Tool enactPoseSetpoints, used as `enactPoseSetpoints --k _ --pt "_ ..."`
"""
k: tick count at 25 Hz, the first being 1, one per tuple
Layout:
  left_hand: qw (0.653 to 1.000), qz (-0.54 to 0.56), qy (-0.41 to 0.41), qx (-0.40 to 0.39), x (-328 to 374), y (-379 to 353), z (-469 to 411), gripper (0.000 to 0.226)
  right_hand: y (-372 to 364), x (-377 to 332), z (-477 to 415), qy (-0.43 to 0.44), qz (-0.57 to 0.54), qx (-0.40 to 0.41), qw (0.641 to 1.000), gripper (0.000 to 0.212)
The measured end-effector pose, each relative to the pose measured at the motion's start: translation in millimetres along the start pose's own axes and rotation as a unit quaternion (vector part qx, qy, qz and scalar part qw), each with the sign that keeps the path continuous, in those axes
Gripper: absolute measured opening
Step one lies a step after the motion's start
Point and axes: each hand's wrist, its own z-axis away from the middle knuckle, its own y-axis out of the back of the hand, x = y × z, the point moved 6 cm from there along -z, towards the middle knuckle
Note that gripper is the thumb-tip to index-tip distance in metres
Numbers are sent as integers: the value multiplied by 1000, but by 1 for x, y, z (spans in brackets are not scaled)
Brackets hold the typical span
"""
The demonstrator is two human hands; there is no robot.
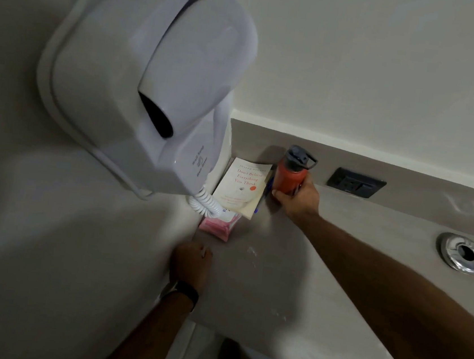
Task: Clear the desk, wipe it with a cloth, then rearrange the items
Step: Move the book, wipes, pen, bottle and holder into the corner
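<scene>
My right hand grips a red water bottle with a grey lid, upright at the back of the grey desk near the wall. Left of the bottle a cream book lies flat in the corner. A pink packet sits in front of the book, partly under a coiled cord. A blue pen shows between book and bottle. My left hand rests as a fist on the desk's left edge, with a dark band on its wrist. No cloth is visible.
A white wall-mounted hair dryer hangs on the left wall, its coiled cord dropping onto the packet. A dark power socket sits in the back ledge. A chrome grommet hole is at the right.
</scene>
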Motion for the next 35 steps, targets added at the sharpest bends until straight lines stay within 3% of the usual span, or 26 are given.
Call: enactPoseSetpoints --k 8,10,12,14,16,18,21,23,26,29,32,35 --pt "999 2 -33 -16 8 0 13 17 36 27 14 -58 19 -67 996 96" --pt "999 2 -54 -1 17 4 14 17 79 52 18 -65 31 -29 997 78" --pt "997 -10 -78 14 35 7 16 22 140 82 23 -73 113 50 990 58" --pt "996 -14 -82 23 51 5 15 31 204 111 29 -71 253 137 955 53" --pt "998 -2 -62 18 68 0 11 35 262 142 35 -90 363 170 912 54" --pt "999 24 -46 15 80 -7 9 26 302 174 41 -138 419 141 886 60" --pt "998 31 -52 4 92 -20 19 29 326 213 48 -167 424 50 889 67" --pt "999 19 -32 -14 92 -27 32 41 328 226 48 -154 433 20 888 60" --pt "999 27 -21 -20 80 -33 49 50 329 237 44 -132 448 37 883 48" --pt "998 34 -32 -40 69 -30 61 39 328 244 36 -99 514 30 851 45" --pt "999 18 18 -40 50 -22 63 19 321 237 36 -60 566 39 821 44" --pt "996 67 62 9 23 -7 60 17 273 198 53 56 536 53 841 40"
